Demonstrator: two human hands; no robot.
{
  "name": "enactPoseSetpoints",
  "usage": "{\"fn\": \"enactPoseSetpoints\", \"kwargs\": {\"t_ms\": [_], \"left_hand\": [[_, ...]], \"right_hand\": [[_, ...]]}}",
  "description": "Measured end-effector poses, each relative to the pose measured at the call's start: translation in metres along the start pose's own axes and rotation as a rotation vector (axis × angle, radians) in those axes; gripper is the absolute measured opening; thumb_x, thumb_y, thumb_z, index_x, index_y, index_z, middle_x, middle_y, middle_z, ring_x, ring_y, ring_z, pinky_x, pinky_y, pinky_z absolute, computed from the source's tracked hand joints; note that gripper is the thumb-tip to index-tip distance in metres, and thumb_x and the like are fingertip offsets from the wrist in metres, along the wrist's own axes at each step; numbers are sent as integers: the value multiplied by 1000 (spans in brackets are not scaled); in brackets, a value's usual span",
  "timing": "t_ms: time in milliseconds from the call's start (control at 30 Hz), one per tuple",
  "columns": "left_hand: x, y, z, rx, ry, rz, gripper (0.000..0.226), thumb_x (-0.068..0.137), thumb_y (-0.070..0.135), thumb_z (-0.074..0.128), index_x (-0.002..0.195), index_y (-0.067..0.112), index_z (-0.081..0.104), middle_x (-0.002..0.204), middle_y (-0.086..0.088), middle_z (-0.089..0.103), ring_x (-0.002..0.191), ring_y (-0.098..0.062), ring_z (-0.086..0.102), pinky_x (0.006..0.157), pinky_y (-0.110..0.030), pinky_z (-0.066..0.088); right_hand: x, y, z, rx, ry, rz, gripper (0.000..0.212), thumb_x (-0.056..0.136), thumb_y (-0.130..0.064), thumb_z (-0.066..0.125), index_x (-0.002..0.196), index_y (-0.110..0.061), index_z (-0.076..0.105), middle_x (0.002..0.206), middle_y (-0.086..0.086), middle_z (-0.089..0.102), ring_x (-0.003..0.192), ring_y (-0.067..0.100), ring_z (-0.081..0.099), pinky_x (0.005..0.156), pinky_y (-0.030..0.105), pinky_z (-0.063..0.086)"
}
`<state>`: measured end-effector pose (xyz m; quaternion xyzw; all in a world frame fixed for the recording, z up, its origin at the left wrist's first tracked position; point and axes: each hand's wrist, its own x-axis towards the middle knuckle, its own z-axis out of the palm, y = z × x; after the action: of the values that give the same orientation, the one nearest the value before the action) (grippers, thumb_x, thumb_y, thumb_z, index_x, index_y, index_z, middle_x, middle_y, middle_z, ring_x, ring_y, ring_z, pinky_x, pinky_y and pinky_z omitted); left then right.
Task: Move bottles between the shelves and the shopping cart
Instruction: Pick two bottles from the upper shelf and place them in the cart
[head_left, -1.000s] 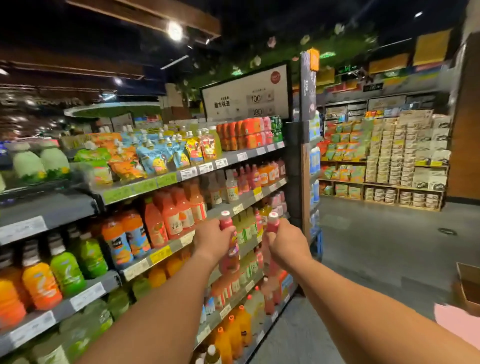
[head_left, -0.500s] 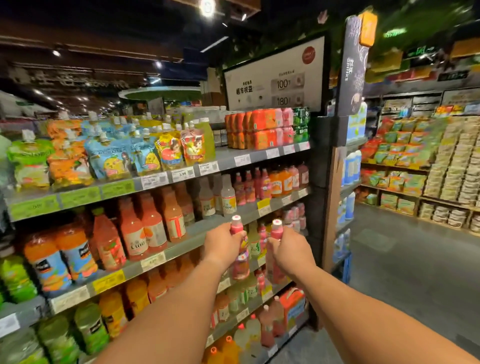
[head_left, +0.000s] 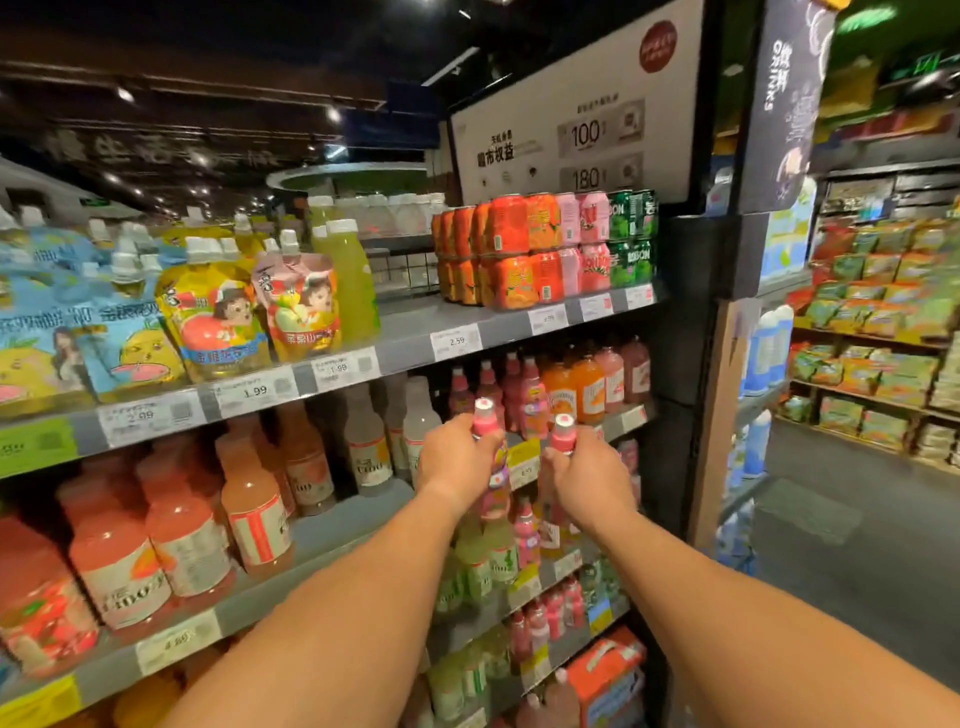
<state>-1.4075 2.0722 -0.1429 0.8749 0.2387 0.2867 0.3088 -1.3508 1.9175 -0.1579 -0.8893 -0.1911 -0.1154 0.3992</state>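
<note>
Head view: two pink bottles are held up in front of the shelves, one in each hand. The left hand (head_left: 453, 457) is curled round the neck of the left pink bottle (head_left: 488, 431), and the right hand (head_left: 589, 480) is curled round the right pink bottle (head_left: 563, 434); both are upright, caps showing above the fingers. Compared with a second ago, the shelving has been approached and the bottles have been raised from the level of a lower shelf to the edge of the second shelf (head_left: 519, 457), where matching pink bottles (head_left: 511, 387) stand at the far right. From this it is judged that the pair is being returned to the shelf. The cart is not seen. Counted: two hands, two held bottles, four shelf levels in view.
</note>
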Motion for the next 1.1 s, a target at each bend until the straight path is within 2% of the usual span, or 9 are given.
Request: {"fn": "enactPoseSetpoints", "kwargs": {"t_ms": [100, 200, 267, 367, 500, 633, 767, 900, 1100], "left_hand": [[36, 7, 18, -69, 126, -18, 19, 89, 39, 64, 95, 22, 69, 94, -2, 71, 91, -23, 62, 72, -27, 39], [64, 10, 36, -76, 209, -46, 10, 88, 37, 62, 84, 28, 64, 79, 8, 63, 77, -15, 55, 63, -25, 35], [80, 13, 50, -43, 238, -80, 11, 89, 36, 61, 89, 27, 68, 81, 7, 65, 75, -12, 52, 63, -24, 33], [104, 12, 71, -55, 279, -147, 16, 88, 35, 64, 96, 23, 71, 92, 0, 71, 86, -20, 62, 68, -23, 33], [127, 4, 96, 12, 284, -248, 18, 89, 38, 64, 93, 21, 69, 94, -4, 72, 89, -24, 64, 69, -25, 35], [145, -4, 110, 75, 275, -338, 26, 90, 43, 64, 93, 18, 68, 94, -5, 70, 89, -25, 65, 75, -30, 49], [157, -16, 119, 141, 232, -386, 33, 89, 44, 65, 89, 12, 71, 95, -12, 72, 91, -32, 66, 69, -27, 39], [167, -21, 122, 132, 192, -426, 41, 89, 46, 65, 91, 6, 73, 94, -16, 72, 91, -33, 65, 69, -30, 42], [165, -27, 122, 94, 158, -451, 44, 88, 52, 63, 94, 10, 74, 89, -9, 71, 85, -26, 64, 68, -27, 42]], "right_hand": [[55, -1, 20, 109, 29, -80, 28, 97, -35, 53, 111, -10, 54, 104, 11, 64, 97, 34, 60, 74, 37, 43], [105, 0, 38, 167, 3, -168, 22, 96, -35, 54, 104, -14, 55, 99, 7, 63, 91, 29, 60, 74, 37, 46], [136, 3, 47, 176, -35, -210, 20, 95, -36, 54, 101, -17, 56, 96, 3, 62, 88, 24, 60, 76, 37, 49], [177, 12, 61, 168, -88, -274, 14, 95, -36, 55, 96, -22, 55, 90, -2, 61, 83, 20, 58, 73, 35, 48], [212, 30, 87, 125, -210, -338, 14, 95, -32, 56, 100, -20, 57, 89, -3, 61, 86, 21, 60, 70, 33, 46], [231, 44, 107, 105, -300, -366, 15, 95, -30, 54, 98, -15, 55, 94, 5, 65, 90, 27, 61, 70, 34, 46], [242, 47, 122, 73, -383, -380, 19, 95, -34, 55, 95, -16, 50, 98, 10, 66, 93, 31, 62, 70, 35, 44], [260, 40, 128, -7, -473, -356, 29, 95, -40, 55, 97, -11, 54, 102, 14, 67, 97, 33, 61, 70, 33, 41], [260, 45, 135, -46, -446, -380, 41, 97, -44, 49, 108, -4, 54, 107, 18, 66, 102, 36, 60, 73, 35, 42]]}}
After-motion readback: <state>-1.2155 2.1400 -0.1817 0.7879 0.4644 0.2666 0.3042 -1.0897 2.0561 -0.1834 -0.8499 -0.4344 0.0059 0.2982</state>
